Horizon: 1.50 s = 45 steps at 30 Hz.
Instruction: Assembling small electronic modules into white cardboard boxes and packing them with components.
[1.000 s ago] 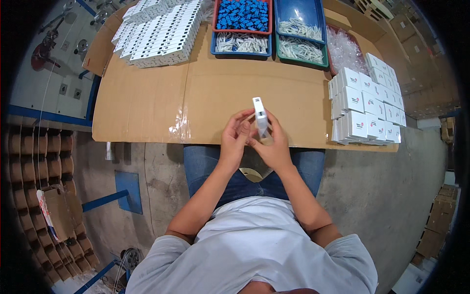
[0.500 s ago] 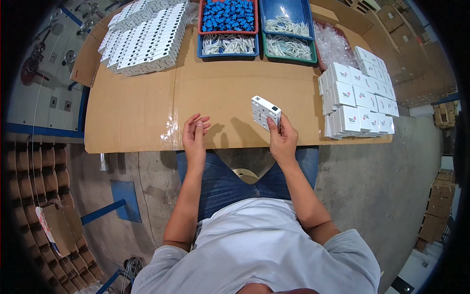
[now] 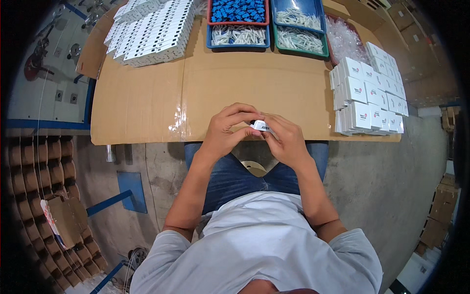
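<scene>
Between my two hands, just above the table's near edge, is a small white printed box (image 3: 261, 126), with one narrow side turned up toward me. My left hand (image 3: 228, 128) pinches its left end, thumb below and fingers above. Its right end is gripped by my right hand (image 3: 284, 136), fingers curled over the far side. Most of the box is hidden behind my fingers. Beneath it spreads the cardboard-covered table (image 3: 142, 108).
Stacked white boxes stand at the far left (image 3: 156, 36) and at the right (image 3: 364, 100). Along the back are a red tray of blue pieces (image 3: 238, 11), a blue tray (image 3: 238, 36) and a green tray (image 3: 299, 41) of white pieces, and a bin of clear plastic packaging (image 3: 345, 39).
My right hand has turned the box and brought it slightly left and nearer. My left hand, free and raised before, has moved right and taken hold of the box's other end.
</scene>
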{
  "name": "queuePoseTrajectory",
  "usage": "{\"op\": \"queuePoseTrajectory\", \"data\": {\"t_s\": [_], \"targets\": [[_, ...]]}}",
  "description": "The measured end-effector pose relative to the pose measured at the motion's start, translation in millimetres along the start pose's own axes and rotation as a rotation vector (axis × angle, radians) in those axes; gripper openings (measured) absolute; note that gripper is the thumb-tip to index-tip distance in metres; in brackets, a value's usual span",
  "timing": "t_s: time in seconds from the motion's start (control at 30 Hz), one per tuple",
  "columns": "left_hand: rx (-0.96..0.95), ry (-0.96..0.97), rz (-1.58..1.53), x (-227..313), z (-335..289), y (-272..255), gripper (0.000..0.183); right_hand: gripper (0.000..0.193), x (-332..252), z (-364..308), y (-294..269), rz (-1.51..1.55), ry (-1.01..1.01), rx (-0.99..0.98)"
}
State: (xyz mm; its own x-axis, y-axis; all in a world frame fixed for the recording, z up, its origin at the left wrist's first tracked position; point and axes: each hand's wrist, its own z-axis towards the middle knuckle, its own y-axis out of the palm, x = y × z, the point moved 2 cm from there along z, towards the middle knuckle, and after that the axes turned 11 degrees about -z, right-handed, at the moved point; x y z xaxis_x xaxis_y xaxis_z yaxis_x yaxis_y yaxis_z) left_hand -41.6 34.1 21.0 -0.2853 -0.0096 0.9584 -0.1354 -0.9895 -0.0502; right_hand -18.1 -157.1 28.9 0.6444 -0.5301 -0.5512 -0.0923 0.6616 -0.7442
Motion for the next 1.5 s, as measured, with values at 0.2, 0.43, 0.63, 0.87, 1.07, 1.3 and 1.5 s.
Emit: {"op": "queuePoseTrajectory", "data": {"t_s": [0.2, 0.43, 0.63, 0.87, 1.07, 1.3, 1.5], "targets": [[0.037, 0.07, 0.109, -7, -5, 7, 0.025, 0.039, 0, -7, 3, 0.04, 0.062, -0.025], [0.137, -0.018, -0.057, -10, -3, 13, 0.027, 0.033, -1, 1, 6, 0.118, 0.083, 0.025], [0.185, 0.029, 0.151, -18, -7, 0, 0.04, 0.026, 21, -1, 10, 0.113, 0.158, 0.011], [0.445, -0.164, 0.582, -103, -41, -116, 0.043, 0.026, 57, 22, 2, -0.095, 0.154, -0.013], [0.651, -0.23, 0.919, -113, -71, -169, 0.035, 0.025, 56, 113, 26, 0.174, 0.311, -0.002], [0.649, -0.175, 0.929, -105, -70, -164, 0.037, 0.028, 45, 272, 93, 0.121, -0.087, 0.065], [0.646, -0.221, 0.939, -101, -69, -169, 0.039, 0.035, 15, 407, 176, 0.269, -0.156, 0.14]]}}
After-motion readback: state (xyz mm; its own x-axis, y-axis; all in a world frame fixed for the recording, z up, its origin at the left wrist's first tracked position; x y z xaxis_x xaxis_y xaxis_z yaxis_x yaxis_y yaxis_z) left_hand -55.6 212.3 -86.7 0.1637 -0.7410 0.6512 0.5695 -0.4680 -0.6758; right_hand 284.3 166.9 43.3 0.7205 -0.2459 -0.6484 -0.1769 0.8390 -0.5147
